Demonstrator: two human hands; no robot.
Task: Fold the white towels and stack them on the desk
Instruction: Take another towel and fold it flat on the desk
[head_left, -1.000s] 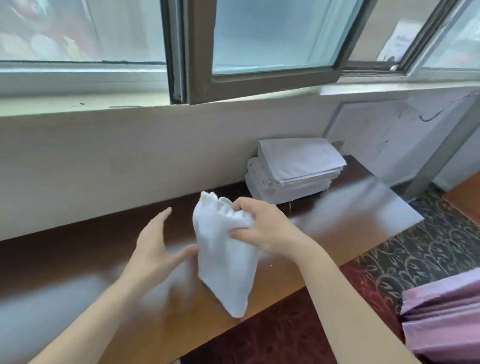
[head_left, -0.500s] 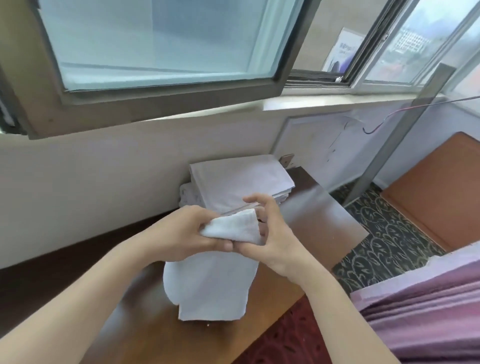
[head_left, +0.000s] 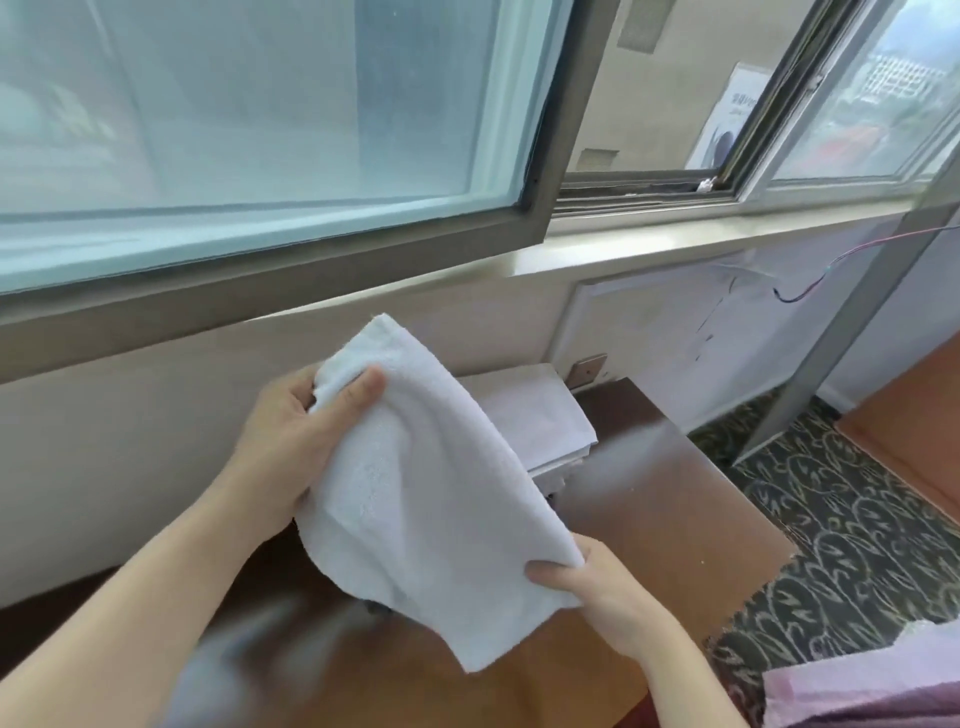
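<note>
A white terry towel (head_left: 431, 499) hangs stretched in the air above the brown desk (head_left: 670, 514). My left hand (head_left: 296, 441) pinches its upper far corner, thumb on top. My right hand (head_left: 597, 587) grips its lower near edge. The cloth slopes from upper left down to lower right, with a loose flap drooping below my right hand. Behind it, a stack of folded white towels (head_left: 545, 426) lies on the desk against the wall, partly hidden by the held towel.
An open window sash (head_left: 550, 171) juts inward above the desk. A grey metal post (head_left: 841, 332) stands right of the desk on patterned carpet (head_left: 857, 545). Pink-purple fabric (head_left: 872, 691) fills the bottom right corner.
My hands were together at the towel's top edge; now they have pulled apart, left hand up and away, right hand down and near, spreading the towel. The view has shifted right.
</note>
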